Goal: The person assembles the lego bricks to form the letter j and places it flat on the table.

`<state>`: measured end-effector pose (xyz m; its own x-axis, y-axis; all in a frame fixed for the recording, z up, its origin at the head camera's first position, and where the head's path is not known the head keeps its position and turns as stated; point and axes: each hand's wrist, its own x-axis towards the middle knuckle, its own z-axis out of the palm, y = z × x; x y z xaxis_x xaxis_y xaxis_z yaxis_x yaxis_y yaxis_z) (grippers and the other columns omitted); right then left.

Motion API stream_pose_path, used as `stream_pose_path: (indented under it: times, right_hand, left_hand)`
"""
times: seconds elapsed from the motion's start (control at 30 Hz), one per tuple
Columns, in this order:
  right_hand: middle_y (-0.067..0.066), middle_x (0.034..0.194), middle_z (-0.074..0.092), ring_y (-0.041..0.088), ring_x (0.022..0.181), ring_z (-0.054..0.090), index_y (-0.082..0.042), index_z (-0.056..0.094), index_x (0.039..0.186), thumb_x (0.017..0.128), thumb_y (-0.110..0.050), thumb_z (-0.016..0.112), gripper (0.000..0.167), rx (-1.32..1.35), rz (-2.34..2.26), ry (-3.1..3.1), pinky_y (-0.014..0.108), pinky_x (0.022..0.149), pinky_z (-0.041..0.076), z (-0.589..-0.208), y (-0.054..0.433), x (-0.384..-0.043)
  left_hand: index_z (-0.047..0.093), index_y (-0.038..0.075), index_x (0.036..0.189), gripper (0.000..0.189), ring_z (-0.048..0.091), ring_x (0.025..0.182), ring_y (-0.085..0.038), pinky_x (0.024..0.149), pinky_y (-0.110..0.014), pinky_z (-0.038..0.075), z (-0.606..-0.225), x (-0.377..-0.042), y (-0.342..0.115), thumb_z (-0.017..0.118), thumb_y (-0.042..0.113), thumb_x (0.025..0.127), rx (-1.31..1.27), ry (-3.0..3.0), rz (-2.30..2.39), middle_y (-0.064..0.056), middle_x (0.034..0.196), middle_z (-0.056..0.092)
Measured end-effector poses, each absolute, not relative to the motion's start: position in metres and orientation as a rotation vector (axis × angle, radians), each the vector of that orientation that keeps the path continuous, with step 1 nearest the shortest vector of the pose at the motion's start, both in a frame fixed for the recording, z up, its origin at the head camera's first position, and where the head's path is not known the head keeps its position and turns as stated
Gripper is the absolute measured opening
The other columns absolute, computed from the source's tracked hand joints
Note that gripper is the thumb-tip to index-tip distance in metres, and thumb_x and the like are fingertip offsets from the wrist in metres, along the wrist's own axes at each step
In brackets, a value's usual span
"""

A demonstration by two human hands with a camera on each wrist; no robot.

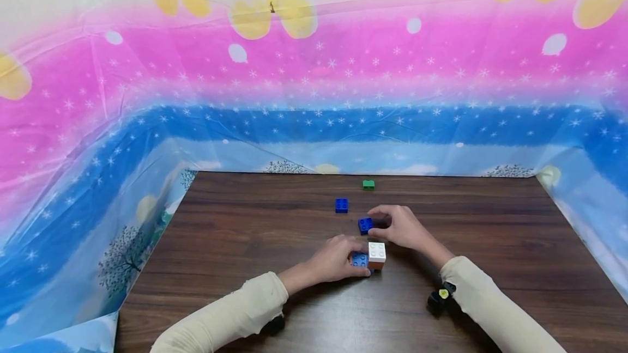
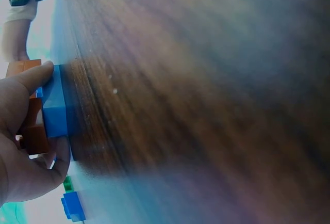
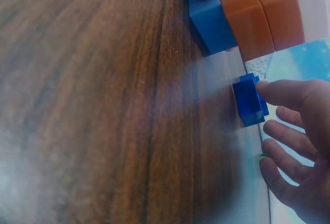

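Leaning in over the brown table [image 1: 235, 222], both forearms in cream sleeves [image 1: 230, 309] slant towards the middle, one from each lower corner as I see it from behind the person. The left hand [image 1: 336, 259] lies low by the tabletop, its fingers and thumb curved around a small built stack [image 3: 250, 25], gripping it. At the bottom of that stack is a light blue brick [image 3: 212, 25], pinched between thumb and fingers; orange bricks sit above it, and a white brick [image 1: 376, 252] caps the right side, studs up. Just beyond, the right hand [image 1: 402, 226] reaches in from the right, wrist bent inward, palm turned towards the left. Its fingers are loosely bent and spread apart, the thumb well parted from them, and it has hold of nothing. The thumb tip is right at the edge of a dark blue brick [image 1: 365, 225], though I can't tell whether it actually touches. That brick is on the table, farther off than the stack and near it. A second dark blue brick [image 1: 341, 205] rests beyond and to the left, and a green brick [image 1: 368, 184] lies near the table's far edge, before a pink and blue cloth [image 1: 314, 70].
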<state>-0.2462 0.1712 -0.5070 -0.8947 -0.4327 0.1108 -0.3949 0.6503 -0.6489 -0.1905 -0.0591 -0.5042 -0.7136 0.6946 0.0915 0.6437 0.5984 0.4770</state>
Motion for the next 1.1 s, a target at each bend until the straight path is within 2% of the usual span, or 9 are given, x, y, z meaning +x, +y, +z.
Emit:
stream_pose_path:
  times: [0.13,0.53,1.1]
  right_hand:
    - [0.01,0.122,0.072,0.027,0.106,0.07,-0.011,0.07,0.128,0.088,-0.024,0.083,0.044,-0.715,-1.081,2.802,0.046,0.086,0.057,-0.5076,0.1704,-0.2481]
    - [0.006,0.115,0.073,0.024,0.106,0.068,-0.014,0.071,0.126,0.085,-0.026,0.086,0.045,-0.738,-1.039,2.8,0.045,0.087,0.056,-0.5127,0.1669,-0.253]
    - [0.006,0.112,0.073,0.023,0.105,0.067,-0.011,0.072,0.125,0.088,-0.018,0.083,0.04,-0.771,-0.959,2.827,0.046,0.088,0.055,-0.5094,0.1663,-0.2502]
  left_hand:
    - [0.075,0.021,0.122,0.04,0.062,0.098,-0.005,0.085,-0.027,0.049,-0.5037,-0.1902,-0.0592,0.081,0.041,0.088,1.139,2.722,0.745,0.008,0.116,0.073]
    - [0.074,0.02,0.124,0.042,0.063,0.102,-0.006,0.09,-0.029,0.049,-0.5022,-0.1895,-0.0592,0.081,0.041,0.088,1.127,2.721,0.737,0.007,0.12,0.072]
    - [0.075,0.019,0.122,0.041,0.063,0.103,-0.008,0.089,-0.028,0.05,-0.5019,-0.1892,-0.0597,0.081,0.042,0.088,1.126,2.727,0.733,0.005,0.119,0.072]
